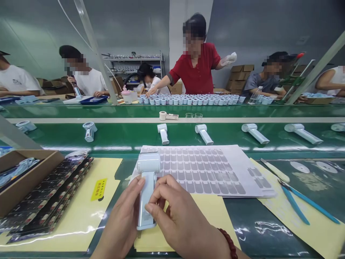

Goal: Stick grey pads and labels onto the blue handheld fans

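Observation:
A pale blue handheld device (pixel 147 194), with a cylindrical head and a long flat handle, is upright before me over the yellow paper. My left hand (pixel 125 212) is closed around the left side of its handle, the thumb along the edge. From the right, my right hand (pixel 175 208) touches the handle with thumb and index finger pinched; whatever lies between those fingertips is hidden. Just behind the device is a white sheet with rows of grey rounded labels (pixel 199 169), some of it covered by my right hand.
To the left stand a cardboard box (pixel 35 180) and a stack of dark printed packs (pixel 51 194). Blue-handled pliers (pixel 295 205) and a pale-handled knife (pixel 275 170) lie right. Similar devices (pixel 205 134) rest on the green belt (pixel 126 135). A person in red (pixel 196 68) reaches over many small cups opposite.

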`<state>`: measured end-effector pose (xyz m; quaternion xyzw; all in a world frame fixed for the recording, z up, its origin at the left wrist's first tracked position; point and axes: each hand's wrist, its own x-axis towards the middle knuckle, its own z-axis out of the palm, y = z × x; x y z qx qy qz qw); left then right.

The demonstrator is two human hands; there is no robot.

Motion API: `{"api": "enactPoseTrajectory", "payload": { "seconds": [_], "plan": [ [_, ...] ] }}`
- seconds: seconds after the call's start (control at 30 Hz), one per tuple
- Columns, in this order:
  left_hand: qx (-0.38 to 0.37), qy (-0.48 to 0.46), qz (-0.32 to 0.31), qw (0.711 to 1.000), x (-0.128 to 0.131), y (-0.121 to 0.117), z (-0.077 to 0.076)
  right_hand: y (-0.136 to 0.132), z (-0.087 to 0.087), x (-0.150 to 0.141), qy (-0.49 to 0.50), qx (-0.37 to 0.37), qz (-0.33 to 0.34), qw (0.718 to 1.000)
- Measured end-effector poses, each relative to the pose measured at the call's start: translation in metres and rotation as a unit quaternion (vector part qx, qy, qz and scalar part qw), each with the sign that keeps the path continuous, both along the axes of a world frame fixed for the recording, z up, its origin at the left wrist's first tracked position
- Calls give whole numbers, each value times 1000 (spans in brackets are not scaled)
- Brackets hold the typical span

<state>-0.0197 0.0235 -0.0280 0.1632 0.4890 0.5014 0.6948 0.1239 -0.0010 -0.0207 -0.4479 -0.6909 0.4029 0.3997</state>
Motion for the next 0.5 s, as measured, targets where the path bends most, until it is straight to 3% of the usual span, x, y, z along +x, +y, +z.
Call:
{"api": "enactPoseTrajectory", "payload": {
  "seconds": [0.17,0.3,0.43,0.5],
  "plan": [
    [-48,-26,53,997,8,-2,11,-1,-4,0,-33,53,-19,998],
    [50,-40,-40,997,14,-11,21,0,-6,1,42,42,-28,998],
    [72,-29,-61,995,15,-13,23,2,-1,5,168,-12,-72,983],
    [93,1,-79,993,10,-4,21,0,1,11,171,-10,-97,980]
  ]
}}
